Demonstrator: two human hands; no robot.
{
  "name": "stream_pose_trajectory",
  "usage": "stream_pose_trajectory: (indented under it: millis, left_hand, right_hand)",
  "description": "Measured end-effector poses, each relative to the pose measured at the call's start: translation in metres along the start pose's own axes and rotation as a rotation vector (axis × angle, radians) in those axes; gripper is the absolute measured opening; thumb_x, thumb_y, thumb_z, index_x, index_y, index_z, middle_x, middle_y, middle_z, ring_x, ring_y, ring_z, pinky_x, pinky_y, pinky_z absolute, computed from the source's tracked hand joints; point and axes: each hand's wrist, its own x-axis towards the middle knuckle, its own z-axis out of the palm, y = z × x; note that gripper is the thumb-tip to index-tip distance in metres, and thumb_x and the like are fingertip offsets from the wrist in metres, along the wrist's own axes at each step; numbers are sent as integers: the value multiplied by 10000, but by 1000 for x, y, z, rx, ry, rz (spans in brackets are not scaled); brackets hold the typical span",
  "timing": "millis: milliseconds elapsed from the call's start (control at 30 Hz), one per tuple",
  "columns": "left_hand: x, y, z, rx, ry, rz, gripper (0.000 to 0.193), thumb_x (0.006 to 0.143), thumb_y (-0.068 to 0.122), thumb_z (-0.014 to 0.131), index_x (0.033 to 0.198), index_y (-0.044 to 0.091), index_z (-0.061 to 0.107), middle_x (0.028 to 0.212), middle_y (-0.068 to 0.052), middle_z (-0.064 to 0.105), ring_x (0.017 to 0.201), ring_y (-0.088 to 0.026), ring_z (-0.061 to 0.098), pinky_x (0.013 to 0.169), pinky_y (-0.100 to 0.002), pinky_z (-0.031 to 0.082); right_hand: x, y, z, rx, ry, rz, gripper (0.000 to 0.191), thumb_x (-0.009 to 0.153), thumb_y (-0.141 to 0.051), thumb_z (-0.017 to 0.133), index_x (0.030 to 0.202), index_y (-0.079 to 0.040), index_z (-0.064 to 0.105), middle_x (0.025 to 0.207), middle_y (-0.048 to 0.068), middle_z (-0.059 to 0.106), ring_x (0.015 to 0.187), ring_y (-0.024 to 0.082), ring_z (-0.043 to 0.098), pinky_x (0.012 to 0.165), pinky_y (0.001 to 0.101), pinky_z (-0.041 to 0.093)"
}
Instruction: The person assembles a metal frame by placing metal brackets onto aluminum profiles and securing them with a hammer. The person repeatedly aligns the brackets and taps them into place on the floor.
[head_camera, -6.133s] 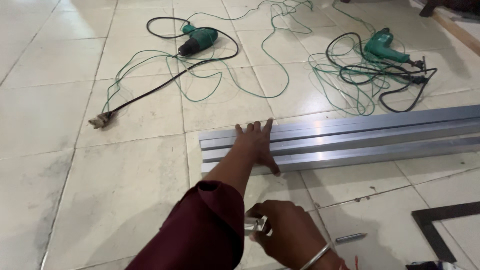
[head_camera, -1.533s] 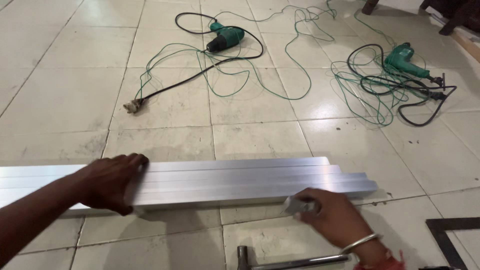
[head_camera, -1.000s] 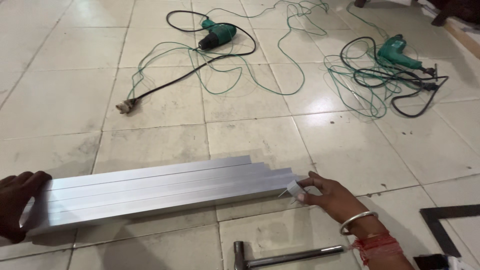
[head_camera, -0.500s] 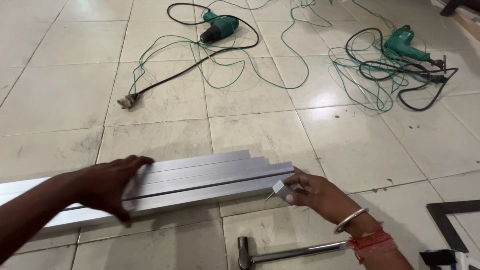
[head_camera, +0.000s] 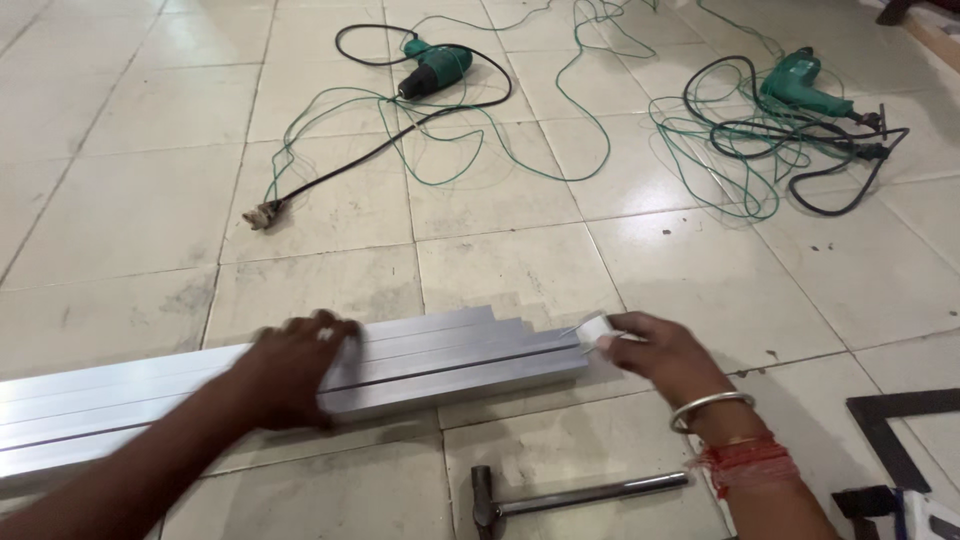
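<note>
Where both hands rest, silvery aluminium bars (head_camera: 440, 355) lie stacked, staggered.

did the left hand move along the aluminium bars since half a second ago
Yes. The left hand has slid along the aluminium bars toward their stepped right ends, closer to the right hand.

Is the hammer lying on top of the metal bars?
No, the hammer lies on the tiled floor, nearer the camera than the metal bars and apart from them.
</note>
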Motion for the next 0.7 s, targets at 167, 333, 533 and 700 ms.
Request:
stream_pose_trajectory:
  millis: [167,333,533,700]
  left_hand:
    - [2,96,13,-116,160,243,663,848,365,774,1412,129,517,1417,-102,498,1278,-284,511,1044,-457,450]
    - [18,141,29,-131,400,322,534,926,213,634,1402,12,500,1408,-157,489,1270,-321,487,1022,-481,411]
    - [34,143,44,-150,507,355,472,885,5,574,1354,-2,527,1329,-155,522,1171,-292,525,998,-443,438]
    - [37,150,54,-127,661,372,431,831,10,612,1260,-22,573,1201,-155,560,1106,-288,550,962,-457,442]
  right_hand:
    - [-1,0,-7,268,107,-20,494,845,-243,782,1250,31,704,1080,121,738,930,178,711,782,329,616]
    - [-12,-10,-1,178,91,-54,539,855,-224,735,1381,-177,628,979,148,709,758,208,685,717,332,604]
    - [-23,-26,4,-3,79,-20,415,863,-265,702,1262,-157,735,1039,108,717,724,174,719,716,307,618]
    - [-35,-42,7,-125,123,-5,372,867,-347,769,1144,-98,779,991,110,721,659,200,738,670,326,608]
